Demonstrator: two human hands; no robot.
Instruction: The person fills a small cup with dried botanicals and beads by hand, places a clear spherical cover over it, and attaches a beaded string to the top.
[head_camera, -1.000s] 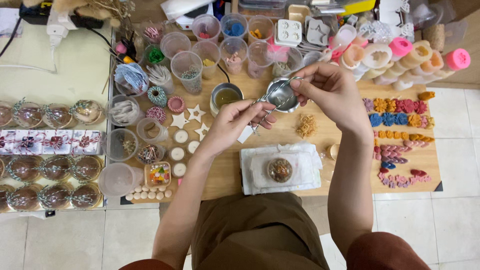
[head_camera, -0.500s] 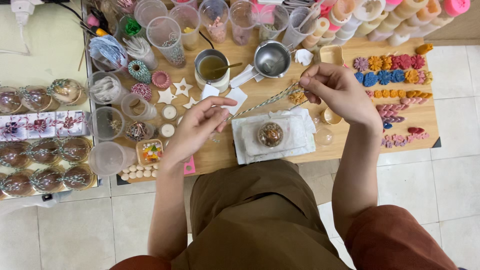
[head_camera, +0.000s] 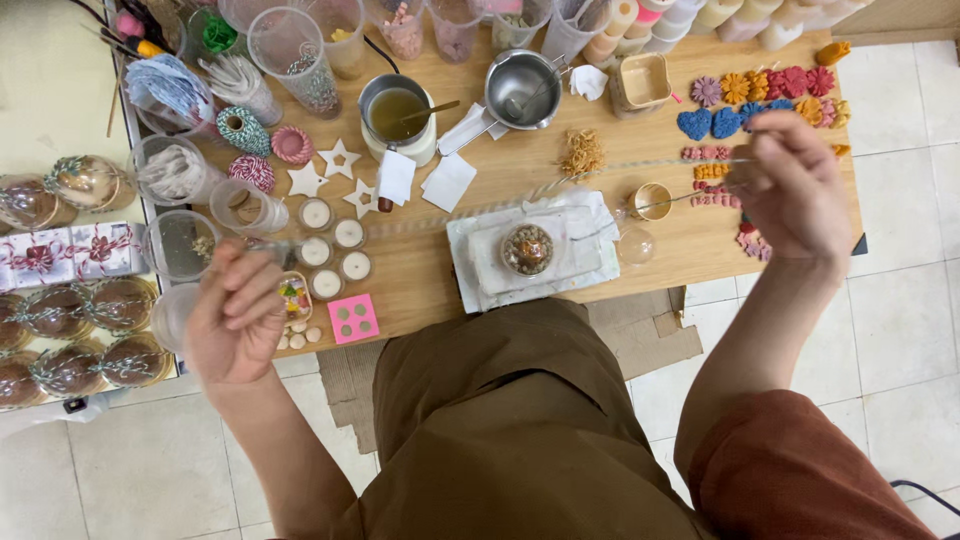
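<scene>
One striped twine (head_camera: 560, 185), stretched taut above a wooden table (head_camera: 480, 150) on pale tile: left hand (head_camera: 232, 318) at 8 o'clock and right hand (head_camera: 790, 190) at 2 o'clock each pinch an end. Three star candles (head_camera: 338, 157), perhaps five round ones (head_camera: 349, 234).

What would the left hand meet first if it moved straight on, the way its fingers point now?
The left hand points up and slightly right, toward the far side of the table. The first thing in that line looks like the clear plastic cup just beyond the fingertips, though the hand may be raised above it; depth is unclear.
</scene>
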